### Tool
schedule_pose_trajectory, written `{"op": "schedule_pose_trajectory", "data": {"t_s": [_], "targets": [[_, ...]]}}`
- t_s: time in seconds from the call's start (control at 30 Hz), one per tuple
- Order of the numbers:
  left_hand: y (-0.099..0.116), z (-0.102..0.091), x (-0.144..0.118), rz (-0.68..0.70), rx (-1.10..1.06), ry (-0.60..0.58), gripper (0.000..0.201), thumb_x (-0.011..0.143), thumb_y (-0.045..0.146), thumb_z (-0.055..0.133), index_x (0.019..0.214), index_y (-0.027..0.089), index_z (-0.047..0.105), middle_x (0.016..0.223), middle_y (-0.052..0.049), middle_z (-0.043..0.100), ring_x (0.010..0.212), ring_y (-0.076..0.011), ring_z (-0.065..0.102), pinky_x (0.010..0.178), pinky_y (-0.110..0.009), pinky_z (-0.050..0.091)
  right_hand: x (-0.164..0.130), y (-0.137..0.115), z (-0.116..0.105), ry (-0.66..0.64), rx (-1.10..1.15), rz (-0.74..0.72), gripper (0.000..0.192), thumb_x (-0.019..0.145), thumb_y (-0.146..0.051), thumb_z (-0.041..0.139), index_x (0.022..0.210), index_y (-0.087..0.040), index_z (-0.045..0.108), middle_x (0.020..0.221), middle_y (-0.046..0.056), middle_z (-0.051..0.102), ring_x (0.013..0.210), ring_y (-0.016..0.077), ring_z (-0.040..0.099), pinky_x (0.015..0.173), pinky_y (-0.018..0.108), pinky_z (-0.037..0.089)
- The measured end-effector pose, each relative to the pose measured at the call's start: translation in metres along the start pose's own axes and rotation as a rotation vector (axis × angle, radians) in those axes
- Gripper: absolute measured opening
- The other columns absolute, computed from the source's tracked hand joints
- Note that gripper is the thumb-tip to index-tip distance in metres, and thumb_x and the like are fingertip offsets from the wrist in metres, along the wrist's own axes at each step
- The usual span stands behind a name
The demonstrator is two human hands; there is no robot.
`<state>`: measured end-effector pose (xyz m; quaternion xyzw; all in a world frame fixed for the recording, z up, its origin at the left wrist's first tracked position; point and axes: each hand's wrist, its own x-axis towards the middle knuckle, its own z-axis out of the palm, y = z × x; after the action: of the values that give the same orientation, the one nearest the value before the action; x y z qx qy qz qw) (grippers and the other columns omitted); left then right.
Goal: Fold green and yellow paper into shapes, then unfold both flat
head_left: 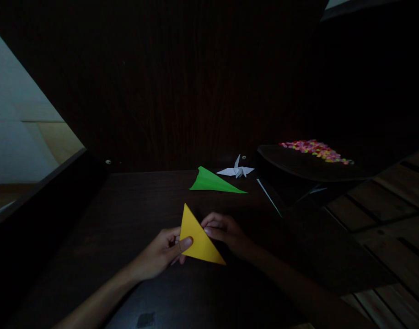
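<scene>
A yellow sheet of paper folded into a triangle (200, 238) is held up over the dark table. My left hand (163, 251) grips its left side, thumb on the front face and fingers behind. At the long slanted edge, my right hand (223, 232) pinches the paper between thumb and curled fingers. Beyond the hands lies a green paper plane (214, 182), its narrow tip toward the right. Just behind that rests a white origami crane (237, 171) with wings spread.
A dark curved shelf (274, 157) at the right bears a pile of small colourful pieces (315, 150). A thin pale strip (269, 196) lies on the table (127, 205) near it. Dark wooden boards rise at the back and left; wooden slats (388, 201) show at lower right.
</scene>
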<state>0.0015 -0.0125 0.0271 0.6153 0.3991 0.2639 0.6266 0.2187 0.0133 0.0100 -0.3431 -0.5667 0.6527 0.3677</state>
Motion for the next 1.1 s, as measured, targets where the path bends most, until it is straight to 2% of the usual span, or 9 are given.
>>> {"op": "schedule_pose_trajectory", "data": {"t_s": [0.13,0.27,0.33,0.43,0.57,0.67,0.8,0.93,1.1], "targets": [[0.0005,0.0011,0.0014,-0.013,0.026,0.037,0.045,0.088,0.059,0.057,0.087,0.015,0.065,0.059,0.003,0.054,0.050,-0.0096,0.043,0.046,-0.020,0.030,-0.0013,0.0011,0.0010,0.053,-0.116,-0.062,0.018,0.083,-0.035,0.065,0.089,-0.019,0.058,0.069,-0.003,0.058,0.063,0.0116,0.053,0.059,0.023,0.037],[-0.0006,0.0016,0.0042,0.028,0.055,0.144,0.038,0.087,0.053,0.060,0.085,0.015,0.066,0.057,0.003,0.053,0.050,-0.0095,0.043,0.045,-0.019,0.030,-0.0018,-0.0001,0.0028,0.069,-0.150,-0.106,0.015,0.082,-0.031,0.064,0.086,-0.020,0.056,0.076,-0.001,0.061,0.071,0.0135,0.058,0.064,0.024,0.043],[-0.0018,0.0009,0.0058,0.054,0.062,0.208,0.035,0.087,0.050,0.061,0.086,0.015,0.067,0.059,0.003,0.054,0.051,-0.0095,0.045,0.047,-0.019,0.032,-0.0014,0.0004,0.0036,0.046,-0.146,-0.088,0.014,0.081,-0.032,0.063,0.085,-0.020,0.057,0.074,-0.001,0.061,0.065,0.0125,0.058,0.059,0.023,0.044],[-0.0041,-0.0004,0.0074,0.069,0.063,0.284,0.036,0.086,0.047,0.062,0.103,0.015,0.066,0.060,0.005,0.054,0.048,-0.0092,0.045,0.046,-0.020,0.035,-0.0006,0.0033,0.0043,0.002,-0.118,-0.030,0.016,0.083,-0.035,0.060,0.088,-0.019,0.060,0.068,-0.002,0.060,0.052,0.0108,0.055,0.049,0.022,0.044],[-0.0069,-0.0012,0.0068,0.114,0.071,0.376,0.045,0.085,0.044,0.064,0.120,0.016,0.061,0.060,0.007,0.050,0.048,-0.0096,0.048,0.047,-0.021,0.039,0.0008,0.0075,0.0038,-0.027,-0.138,-0.005,0.022,0.086,-0.037,0.056,0.088,-0.017,0.064,0.059,-0.002,0.058,0.047,0.0107,0.055,0.046,0.022,0.045],[-0.0075,-0.0021,0.0042,0.132,0.076,0.382,0.048,0.085,0.041,0.065,0.126,0.017,0.060,0.064,0.005,0.053,0.054,-0.0112,0.053,0.053,-0.022,0.044,0.0023,0.0083,0.0022,-0.019,-0.146,-0.001,0.024,0.086,-0.037,0.054,0.086,-0.017,0.066,0.057,-0.003,0.056,0.044,0.0102,0.054,0.044,0.021,0.044],[-0.0047,-0.0043,0.0004,0.155,0.142,0.372,0.053,0.087,0.036,0.063,0.136,0.017,0.057,0.076,-0.001,0.063,0.064,-0.0143,0.059,0.062,-0.026,0.051,0.0033,0.0071,0.0001,0.024,-0.149,-0.040,0.027,0.087,-0.037,0.053,0.077,-0.016,0.067,0.073,0.000,0.056,0.045,0.0069,0.051,0.040,0.019,0.041],[-0.0024,-0.0056,-0.0004,0.299,0.330,0.387,0.045,0.091,0.032,0.061,0.134,0.020,0.060,0.084,-0.004,0.067,0.070,-0.0167,0.062,0.068,-0.029,0.053,0.0029,0.0048,-0.0007,0.040,-0.147,-0.045,0.029,0.087,-0.036,0.052,0.074,-0.016,0.069,0.083,0.003,0.057,0.050,0.0065,0.048,0.039,0.017,0.038],[-0.0064,-0.0060,-0.0002,0.449,0.479,0.374,0.041,0.094,0.026,0.057,0.135,0.025,0.059,0.105,-0.007,0.070,0.092,-0.0205,0.066,0.082,-0.031,0.054,0.0026,0.0016,-0.0004,0.037,-0.167,-0.041,0.029,0.087,-0.034,0.052,0.075,-0.017,0.071,0.086,0.003,0.057,0.053,0.0070,0.048,0.040,0.017,0.036]]}}
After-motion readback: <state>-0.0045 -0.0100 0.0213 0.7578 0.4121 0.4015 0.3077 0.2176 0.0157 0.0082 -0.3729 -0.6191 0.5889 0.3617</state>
